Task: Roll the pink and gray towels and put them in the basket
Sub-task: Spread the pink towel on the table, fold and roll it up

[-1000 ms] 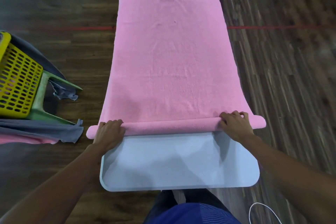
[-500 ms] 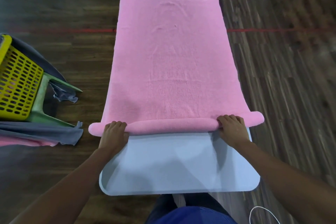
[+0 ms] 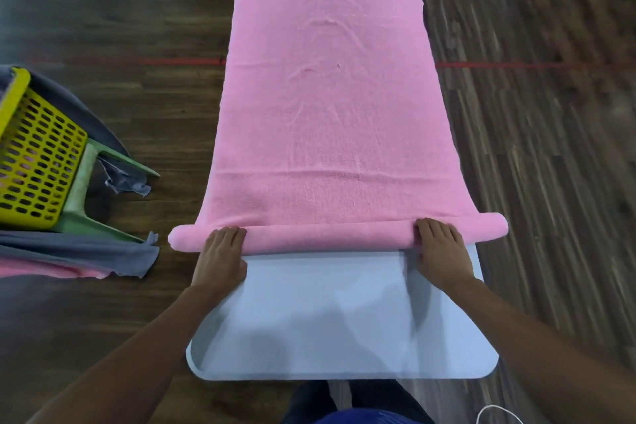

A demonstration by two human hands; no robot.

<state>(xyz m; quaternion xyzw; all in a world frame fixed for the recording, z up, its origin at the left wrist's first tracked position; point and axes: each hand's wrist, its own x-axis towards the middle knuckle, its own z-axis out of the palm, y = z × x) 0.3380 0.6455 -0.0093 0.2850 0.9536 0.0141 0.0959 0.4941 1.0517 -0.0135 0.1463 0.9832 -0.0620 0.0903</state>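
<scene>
A pink towel (image 3: 330, 113) lies spread lengthwise on a pale blue-grey table (image 3: 327, 320). Its near end is wound into a thin roll (image 3: 330, 236) that spans the table's width and sticks out past both sides. My left hand (image 3: 220, 258) presses on the roll near its left end, fingers laid flat over it. My right hand (image 3: 440, 251) presses on it near the right end in the same way. The yellow perforated basket (image 3: 34, 155) stands at the left edge on a green stool (image 3: 82, 189). A gray towel (image 3: 75, 251) lies below the basket.
More pink cloth (image 3: 51, 270) shows under the gray towel at the left. The floor is dark wood with a red line (image 3: 516, 65) across it. A white cable (image 3: 495, 415) loops at the bottom right. My legs are at the table's near edge.
Both hands have pushed the roll a little farther away from me, and it has grown slightly thicker. The towel's far edge has drawn back, baring more of the table's far end.
</scene>
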